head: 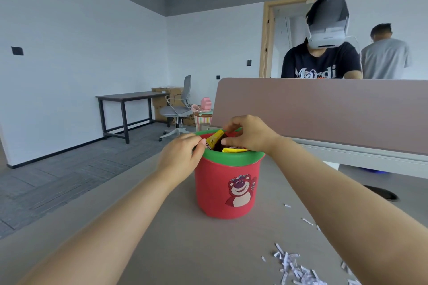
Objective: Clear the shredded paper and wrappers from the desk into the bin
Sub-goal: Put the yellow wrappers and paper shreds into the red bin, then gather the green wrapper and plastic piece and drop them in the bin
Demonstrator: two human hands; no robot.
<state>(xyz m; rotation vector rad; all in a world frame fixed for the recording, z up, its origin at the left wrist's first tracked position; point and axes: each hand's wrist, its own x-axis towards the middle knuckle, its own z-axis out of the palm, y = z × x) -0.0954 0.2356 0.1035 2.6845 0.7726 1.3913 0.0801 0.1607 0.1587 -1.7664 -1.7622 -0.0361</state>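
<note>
Grey desk stretches ahead of you, backed by a mauve divider panel, with an office chair and a dark side table off in the room to the left. On the desk stands a red bin with a green rim and a bear picture on its side. Your left hand curls against the rim's left edge, fingers bent and pinching there, though you cannot tell what it grips. Your right hand hovers over the bin's mouth, fingers curved down and touching the yellow wrappers that poke out of the top; whether it actually clamps 1 is unclear. Shredded paper lies scattered on the desk at the lower right, well apart from the bin, partly under your right forearm. Beyond the divider are 2 people, 1 in a headset.
</note>
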